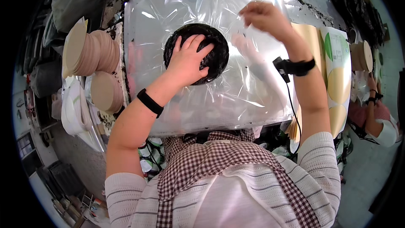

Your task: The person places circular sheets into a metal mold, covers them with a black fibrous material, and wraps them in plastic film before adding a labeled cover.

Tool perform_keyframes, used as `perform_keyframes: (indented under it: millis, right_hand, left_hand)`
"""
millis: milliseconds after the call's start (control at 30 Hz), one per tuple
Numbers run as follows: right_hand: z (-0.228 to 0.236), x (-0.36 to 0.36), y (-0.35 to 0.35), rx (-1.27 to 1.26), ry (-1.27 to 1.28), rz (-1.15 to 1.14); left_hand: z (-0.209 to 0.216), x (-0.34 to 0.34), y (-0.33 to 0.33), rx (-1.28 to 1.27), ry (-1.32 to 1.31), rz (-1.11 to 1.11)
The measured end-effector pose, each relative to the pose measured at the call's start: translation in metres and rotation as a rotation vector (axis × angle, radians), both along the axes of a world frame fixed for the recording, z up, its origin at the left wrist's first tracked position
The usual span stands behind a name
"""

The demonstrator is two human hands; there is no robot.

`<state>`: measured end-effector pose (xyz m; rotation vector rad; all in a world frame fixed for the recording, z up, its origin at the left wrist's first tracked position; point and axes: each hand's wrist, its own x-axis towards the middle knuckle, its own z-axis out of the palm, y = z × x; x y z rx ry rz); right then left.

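Note:
My left hand lies on a round, shiny black disc-shaped piece, its fingers spread flat and not wrapped round it. The black piece rests on clear, crinkled plastic film that covers the work surface. Up and to the right of it, my right hand is raised above the film, apart from the black piece. Its fingers look bent and are smeared by motion, so whether they pinch anything cannot be made out.
Stacks of round tan discs stand at the left edge. Along the right side lie sheets of round gold labels and a green-and-white printed sheet. Dark crumbs are strewn at the back. A co-worker's arm shows at far right.

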<state>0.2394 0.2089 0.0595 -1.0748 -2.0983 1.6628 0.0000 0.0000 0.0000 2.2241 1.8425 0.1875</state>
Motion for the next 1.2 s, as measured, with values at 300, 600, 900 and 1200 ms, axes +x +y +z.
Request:
perform_keyframes:
  millis: [300, 600, 900, 1200]
  right_hand:
    - [-0.02, 0.109, -0.168, -0.797, 0.721, 0.19]
    - [-0.099, -0.06, -0.262, -0.866, 0.373, -0.139]
    - [-0.053, 0.043, -0.22, 0.802, -0.194, 0.121]
    - [-0.074, -0.043, -0.142, 1.047, -0.164, 0.382]
  left_hand:
    - [-0.009, -0.012, -0.005, 0.087, 0.119, 0.039]
    - [-0.009, 0.027, 0.027, -0.099, 0.204, 0.088]
    - [0.016, -0.005, 0.011, 0.489, -0.533, 0.062]
    - [0.005, 0.043, -0.165, 0.003, -0.16, 0.286]
